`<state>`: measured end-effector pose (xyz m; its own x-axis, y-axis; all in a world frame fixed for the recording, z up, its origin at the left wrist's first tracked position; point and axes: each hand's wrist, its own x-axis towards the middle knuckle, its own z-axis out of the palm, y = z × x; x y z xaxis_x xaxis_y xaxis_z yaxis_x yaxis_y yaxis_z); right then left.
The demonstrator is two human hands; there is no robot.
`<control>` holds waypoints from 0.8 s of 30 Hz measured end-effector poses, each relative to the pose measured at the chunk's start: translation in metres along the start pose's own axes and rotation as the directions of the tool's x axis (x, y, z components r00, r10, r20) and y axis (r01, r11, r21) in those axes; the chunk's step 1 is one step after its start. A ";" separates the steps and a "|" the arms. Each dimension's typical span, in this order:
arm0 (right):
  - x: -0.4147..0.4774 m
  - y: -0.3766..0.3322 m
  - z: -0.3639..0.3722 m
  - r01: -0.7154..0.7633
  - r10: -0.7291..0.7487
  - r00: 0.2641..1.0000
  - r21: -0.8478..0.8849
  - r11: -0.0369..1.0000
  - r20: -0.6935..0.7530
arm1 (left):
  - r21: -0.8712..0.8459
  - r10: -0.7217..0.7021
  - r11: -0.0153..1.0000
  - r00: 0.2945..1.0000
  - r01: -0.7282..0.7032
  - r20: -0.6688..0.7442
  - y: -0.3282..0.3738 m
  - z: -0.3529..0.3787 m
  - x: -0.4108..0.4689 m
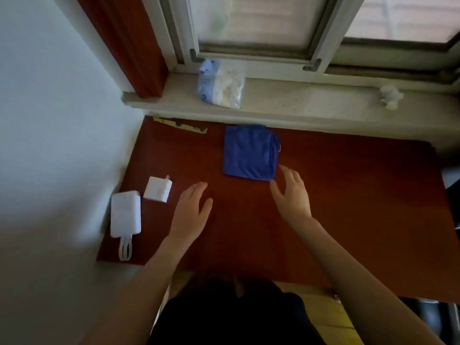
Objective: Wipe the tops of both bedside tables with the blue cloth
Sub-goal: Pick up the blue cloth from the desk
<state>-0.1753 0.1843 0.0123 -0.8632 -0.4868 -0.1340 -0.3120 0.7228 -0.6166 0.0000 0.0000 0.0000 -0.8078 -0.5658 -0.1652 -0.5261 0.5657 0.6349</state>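
My right hand (292, 195) hovers open at the near corner of the folded cloth (251, 152), perhaps touching it; my left (193, 210) is spread, empty. I should pinch every layer together.

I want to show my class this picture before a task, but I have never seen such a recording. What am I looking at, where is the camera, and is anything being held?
One camera, worn on a person's head, looks down at their own bare arms. The left hand and right hand are both open over a reddish-brown table and hold nothing. The right fingertips are at the near corner of a folded blue cloth; whether they touch it is unclear. At the table's left edge lie a white power bank and a white charger. Behind, on the windowsill, sits a plastic packet.
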 end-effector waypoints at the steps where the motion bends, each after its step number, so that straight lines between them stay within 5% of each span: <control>1: 0.014 -0.001 0.005 -0.020 0.020 0.999 -0.011 1.000 -0.030 | 0.014 0.039 0.999 0.999 -0.039 -0.013 -0.004 0.000 0.017; 15: 0.117 -0.030 0.072 -0.499 0.493 0.866 -0.223 0.837 -0.089 | 0.358 0.147 0.914 0.978 -0.192 0.149 -0.049 0.019 0.152; 19: 0.124 -0.036 0.073 -0.637 0.639 0.769 0.126 0.761 0.031 | 0.384 0.180 0.892 0.966 -0.239 0.184 -0.058 0.021 0.152; 24: 0.124 -0.042 0.066 -0.699 0.699 0.673 0.518 0.493 0.243 | 0.367 0.183 0.898 0.965 -0.243 0.189 -0.060 0.019 0.152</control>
<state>-0.2432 0.0608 -0.0298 -0.7024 0.0589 -0.7094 0.6552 0.4429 -0.6120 -0.0964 -0.1091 -0.0779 -0.9261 -0.3285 -0.1856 -0.3739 0.8656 0.3330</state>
